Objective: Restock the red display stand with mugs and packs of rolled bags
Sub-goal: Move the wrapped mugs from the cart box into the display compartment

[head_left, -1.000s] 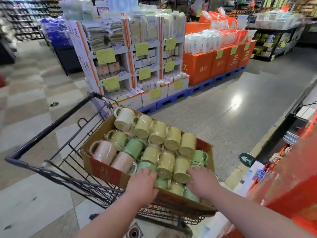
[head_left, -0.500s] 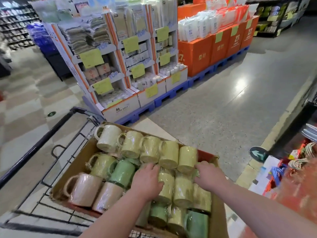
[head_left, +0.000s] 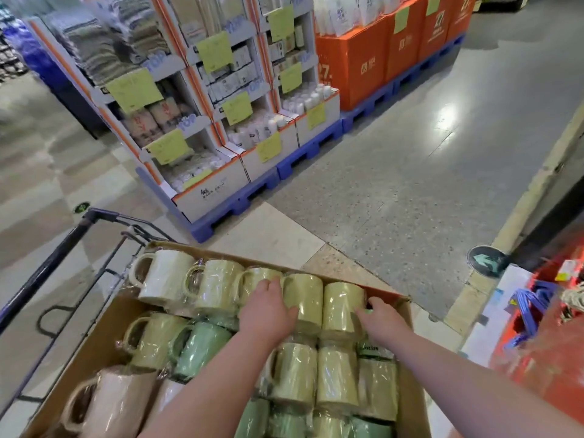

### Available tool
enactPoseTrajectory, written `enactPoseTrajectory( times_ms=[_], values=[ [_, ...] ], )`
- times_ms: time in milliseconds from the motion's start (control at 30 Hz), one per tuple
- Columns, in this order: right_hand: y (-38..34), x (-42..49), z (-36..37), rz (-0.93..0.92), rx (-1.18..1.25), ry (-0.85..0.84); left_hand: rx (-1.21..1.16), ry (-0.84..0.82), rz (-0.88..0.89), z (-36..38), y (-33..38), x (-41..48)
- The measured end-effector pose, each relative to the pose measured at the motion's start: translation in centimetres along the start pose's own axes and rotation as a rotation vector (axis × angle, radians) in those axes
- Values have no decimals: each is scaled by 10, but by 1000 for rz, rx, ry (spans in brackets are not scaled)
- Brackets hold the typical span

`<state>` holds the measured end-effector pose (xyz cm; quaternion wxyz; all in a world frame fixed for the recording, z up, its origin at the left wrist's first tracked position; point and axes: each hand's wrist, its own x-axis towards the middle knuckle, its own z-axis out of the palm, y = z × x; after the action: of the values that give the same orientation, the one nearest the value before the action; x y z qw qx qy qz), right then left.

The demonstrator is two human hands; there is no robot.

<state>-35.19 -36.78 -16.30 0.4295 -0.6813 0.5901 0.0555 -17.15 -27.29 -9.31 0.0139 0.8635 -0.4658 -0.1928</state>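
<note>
A cardboard box [head_left: 104, 343] in a black wire cart [head_left: 57, 257] holds several film-wrapped mugs in yellow, green, cream and pink. My left hand [head_left: 267, 308] lies on the back row, fingers over the left side of a yellow mug [head_left: 305, 298]. My right hand [head_left: 377, 317] reaches the right side of the neighbouring yellow mug [head_left: 343, 306], fingers curled at its far edge. The two mugs lie side by side between my hands. The red display stand [head_left: 543, 352] shows at the right edge, blurred.
White cardboard display shelves [head_left: 202, 121] with yellow price tags stand on blue pallets [head_left: 252, 191] ahead. Orange boxes [head_left: 363, 61] line up further right. Blue and white goods [head_left: 531, 308] lie on the red stand's low edge. Grey floor [head_left: 410, 172] spreads between.
Both hands have moved forward from the middle of the box to the back row of yellow mugs. The view has dipped closer to the box.
</note>
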Motion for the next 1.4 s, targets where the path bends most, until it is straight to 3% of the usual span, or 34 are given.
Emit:
enactPoseTrajectory(
  times_ms=[300, 533, 667, 967, 1100, 1300, 1400],
  values=[
    [-2, 20, 10, 100, 332, -96, 7, -8, -120, 12, 9, 28],
    [9, 26, 15, 256, 741, -31, -252, 27, -197, 19, 6, 29],
    [11, 24, 21, 251, 687, 3, -290, 32, -198, 22, 9, 24],
    [22, 30, 25, 307, 812, -8, -323, 47, -180, 26, 1, 15],
    [22, 30, 29, 412, 950, -64, -387, 37, -192, 29, -3, 8],
    [31, 19, 29, 322, 1010, -148, -458, 44, -214, 29, -10, 5],
    [31, 24, 30, 324, 898, -153, -472, 39, -227, 31, -12, 5]
  ],
)
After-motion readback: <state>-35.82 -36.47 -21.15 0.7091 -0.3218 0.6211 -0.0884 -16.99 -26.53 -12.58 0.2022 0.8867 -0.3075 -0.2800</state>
